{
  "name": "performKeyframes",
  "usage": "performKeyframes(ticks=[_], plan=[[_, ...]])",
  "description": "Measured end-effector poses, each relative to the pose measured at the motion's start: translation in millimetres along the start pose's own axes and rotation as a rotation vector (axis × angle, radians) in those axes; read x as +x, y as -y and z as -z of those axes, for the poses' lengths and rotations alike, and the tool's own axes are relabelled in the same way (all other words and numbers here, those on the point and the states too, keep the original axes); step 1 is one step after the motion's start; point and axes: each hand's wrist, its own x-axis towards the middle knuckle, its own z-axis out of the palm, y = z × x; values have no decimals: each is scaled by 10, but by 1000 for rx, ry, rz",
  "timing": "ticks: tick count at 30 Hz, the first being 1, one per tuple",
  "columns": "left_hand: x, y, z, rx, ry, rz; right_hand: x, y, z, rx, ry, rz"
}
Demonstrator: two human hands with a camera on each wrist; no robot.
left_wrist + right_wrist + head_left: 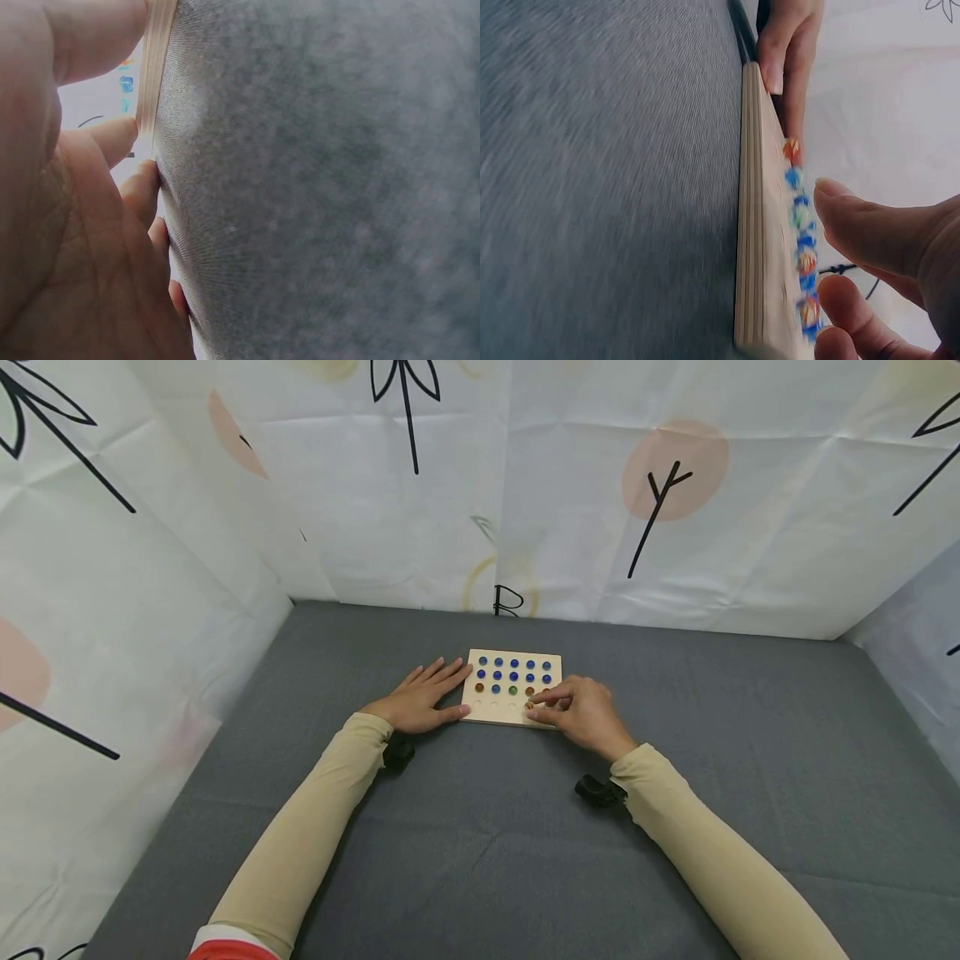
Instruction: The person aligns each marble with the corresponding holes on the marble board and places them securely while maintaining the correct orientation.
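A pale wooden board [495, 715] with rows of round hollows lies on the grey cloth. Glass marbles fill its three far rows, mostly blue marbles [513, 677] with orange ones and a green marble [512, 691] in the third. My left hand [423, 700] lies with fingers spread, its thumb and index fingertip at the board's left edge. Over the near row, my right hand [585, 717] pinches an orange marble [529, 705] between thumb and index finger. In the right wrist view the thumb [870, 229] hides that pinch; the third-row marbles [806, 261] show beyond.
Grey cloth [480, 860] covers the table around the board. White printed fabric [570, 527] rises behind and at both sides. A black wrist camera [600, 792] sits under the right wrist, and another [398, 753] under the left.
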Motion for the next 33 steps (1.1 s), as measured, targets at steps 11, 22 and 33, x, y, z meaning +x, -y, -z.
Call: performKeyframes(ticks=[11, 22, 33], plan=[[8, 17, -16, 2, -1, 8, 122, 146, -210, -4, 30, 19], [27, 39, -24, -6, -4, 2, 186, 243, -373, 7, 16, 12], [24, 37, -20, -23, -4, -3, 197, 302, -460, -34, -22, 7]])
